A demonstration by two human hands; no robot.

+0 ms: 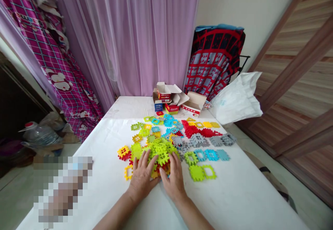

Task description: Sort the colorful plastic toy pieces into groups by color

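Note:
A heap of green interlocking plastic building pieces [158,147] lies at the middle of the table, with some red and yellow ones under it. My left hand [143,173] rests against the near left side of this heap, fingers spread. On the near right side, my right hand [172,176] touches the heap with its fingers stretched out. Neither hand visibly grips a piece. Just right of my right hand lie a solid green piece [196,173] and an open green frame piece [209,171]. A yellow frame piece [128,172] sits beside my left hand.
Red pieces [199,131], grey pieces [198,140] and blue pieces [211,155] lie in groups to the right on the white table [104,174]. Open small boxes [171,98] stand at the back. A white bag [235,100] hangs by the right edge. A blurred patch [65,192] covers the left edge.

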